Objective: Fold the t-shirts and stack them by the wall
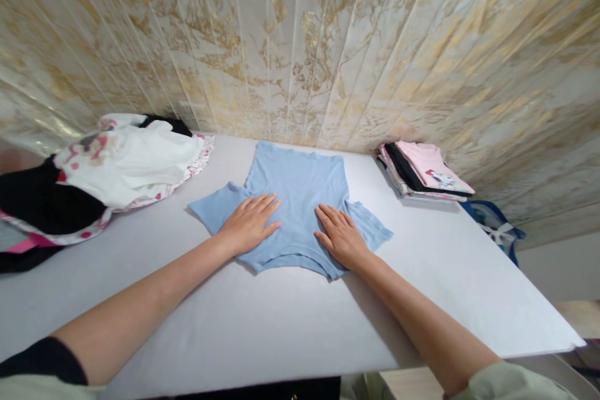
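"Starting with the head view, where is the blue T-shirt (300,190)?"

"Mid-table, spread flat on the white table (262,325), its neckline facing the person and its hem toward the patterned wall (290,44). The sleeves stick out to either side."

"And the hands?"

"Well apart from each other, both palm down on the fabric. The left hand (249,222) lies near one sleeve, fingers straight, thumb held away. The right hand (341,234) lies near the other, fingers stretched out too. Neither is clamped on anything."

"What's around them?"

"To the left, a loose heap of clothes (135,162), white, black and pink. To the right, a folded stack (422,169) near the table's edge, a pink printed garment on top. Just past that edge, lower down, something blue-rimmed (520,234); I can't tell what."
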### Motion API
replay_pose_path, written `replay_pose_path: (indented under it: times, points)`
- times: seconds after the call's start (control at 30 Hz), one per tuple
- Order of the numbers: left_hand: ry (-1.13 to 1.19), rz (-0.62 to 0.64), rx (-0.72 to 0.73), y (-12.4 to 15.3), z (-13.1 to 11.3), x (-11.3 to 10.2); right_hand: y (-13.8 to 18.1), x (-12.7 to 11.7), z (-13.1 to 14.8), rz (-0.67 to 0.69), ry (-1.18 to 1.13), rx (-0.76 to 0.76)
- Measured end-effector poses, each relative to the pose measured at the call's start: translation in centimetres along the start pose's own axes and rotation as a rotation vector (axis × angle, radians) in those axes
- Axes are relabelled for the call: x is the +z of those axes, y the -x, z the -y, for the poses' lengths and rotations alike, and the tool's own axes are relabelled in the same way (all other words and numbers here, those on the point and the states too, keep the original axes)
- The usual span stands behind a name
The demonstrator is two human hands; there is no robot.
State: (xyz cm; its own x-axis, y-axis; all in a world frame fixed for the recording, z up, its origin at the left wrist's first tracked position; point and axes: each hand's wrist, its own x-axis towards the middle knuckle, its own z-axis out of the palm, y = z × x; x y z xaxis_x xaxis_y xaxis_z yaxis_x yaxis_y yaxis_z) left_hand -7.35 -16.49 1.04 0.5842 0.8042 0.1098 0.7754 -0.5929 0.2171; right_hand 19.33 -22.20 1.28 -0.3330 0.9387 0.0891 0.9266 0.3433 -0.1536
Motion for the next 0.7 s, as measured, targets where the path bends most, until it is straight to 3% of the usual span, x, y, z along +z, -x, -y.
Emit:
replay_pose_path:
  times: [0.17, 0.27, 0.43, 0.7]
  points:
    - [-0.059, -0.014, -0.064, -0.2, -0.6, -0.2, -0.5, -0.3, 0.5, 0.027, 0.023, 0.041]
    - [-0.068, -0.054, -0.032, -1.5, -1.2, -0.2, -1.6, -0.5, 1.5, 0.014, 0.010, 0.009]
    - [-0.050, -0.014, -0.010, -2.8, -0.9, 0.8, -2.7, 0.5, 2.3, 0.012, 0.009, -0.027]
    - [-0.063, -0.027, -0.023, -1.3, -0.4, 0.6, -1.4, 0.2, 1.2, 0.003, 0.015, -0.006]
